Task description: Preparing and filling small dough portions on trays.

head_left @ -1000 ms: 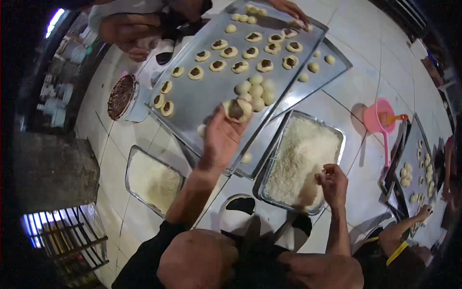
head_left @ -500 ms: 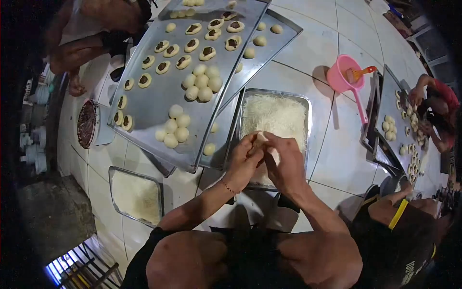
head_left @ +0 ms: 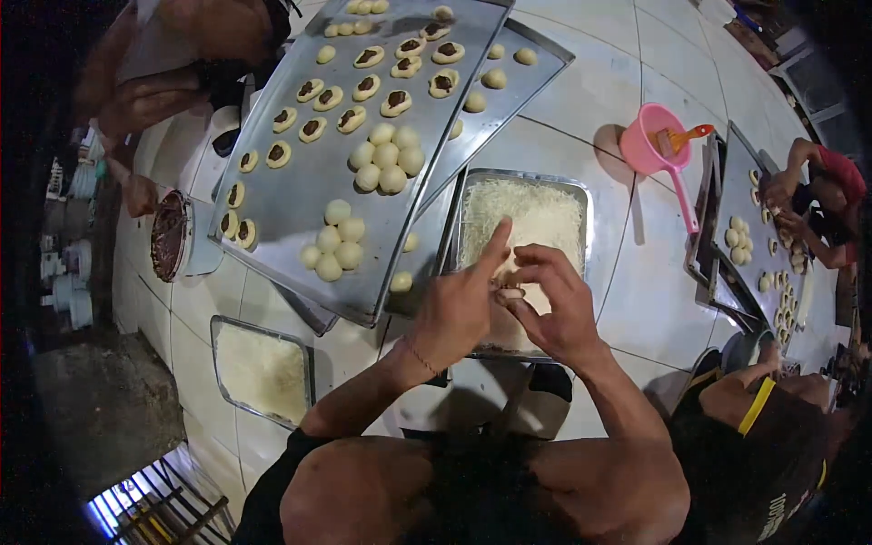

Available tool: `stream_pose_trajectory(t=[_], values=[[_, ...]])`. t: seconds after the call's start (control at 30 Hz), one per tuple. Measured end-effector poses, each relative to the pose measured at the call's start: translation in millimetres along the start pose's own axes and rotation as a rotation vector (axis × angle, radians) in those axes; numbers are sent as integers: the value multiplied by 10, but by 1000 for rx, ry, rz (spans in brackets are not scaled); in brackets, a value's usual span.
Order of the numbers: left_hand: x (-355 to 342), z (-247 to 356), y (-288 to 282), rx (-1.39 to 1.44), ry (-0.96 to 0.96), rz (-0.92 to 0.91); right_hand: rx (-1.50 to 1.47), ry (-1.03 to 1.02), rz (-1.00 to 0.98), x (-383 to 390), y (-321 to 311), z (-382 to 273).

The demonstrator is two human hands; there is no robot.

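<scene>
Over the tray of pale shreds [head_left: 531,213], my two hands meet at a small pale piece of dough [head_left: 511,293], mostly hidden by the fingers. My left hand [head_left: 459,309] has its index finger stretched up, the other fingers curled in at the dough. My right hand [head_left: 563,304] pinches the dough between thumb and bent fingers. To the left, a large metal tray [head_left: 291,204] bears two clusters of dough balls [head_left: 388,159] and several flattened dough pieces with dark brown filling [head_left: 352,119].
A second metal tray [head_left: 509,91] lies partly beneath the large one. Lower left is a smaller tray of pale shreds [head_left: 263,371]. A tub of brown filling [head_left: 173,236] stands far left, beside another person's hand [head_left: 140,195]. Right: a pink dipper [head_left: 647,150] with a brush, and co-workers at trays [head_left: 736,191].
My hands have shifted from closely cupped together to slightly apart at the fingertips. My left index finger has straightened upward. The other person's hand at the left has moved down towards the filling tub.
</scene>
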State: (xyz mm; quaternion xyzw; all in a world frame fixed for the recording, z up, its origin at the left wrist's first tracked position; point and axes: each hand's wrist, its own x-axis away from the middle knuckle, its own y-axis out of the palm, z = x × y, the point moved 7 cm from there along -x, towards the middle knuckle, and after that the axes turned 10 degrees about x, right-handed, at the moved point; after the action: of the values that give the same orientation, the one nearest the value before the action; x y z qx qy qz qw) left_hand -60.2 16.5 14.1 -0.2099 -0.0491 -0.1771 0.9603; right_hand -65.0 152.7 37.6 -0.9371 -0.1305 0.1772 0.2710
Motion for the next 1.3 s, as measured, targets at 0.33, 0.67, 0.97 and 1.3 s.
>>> stream_pose_trajectory(t=[0.33,0.67,0.97,1.3], values=[[114,-207,-167,612,-106,246,-368,299,-125,-35,67,33],[196,91,-178,675,429,436,-133,233,-11,-141,-47,-165],[217,37,-7,1021,-36,280,-214,147,-42,-48,-59,-106],[281,-10,-66,825,-59,226,-207,339,-74,-36,-100,-291]])
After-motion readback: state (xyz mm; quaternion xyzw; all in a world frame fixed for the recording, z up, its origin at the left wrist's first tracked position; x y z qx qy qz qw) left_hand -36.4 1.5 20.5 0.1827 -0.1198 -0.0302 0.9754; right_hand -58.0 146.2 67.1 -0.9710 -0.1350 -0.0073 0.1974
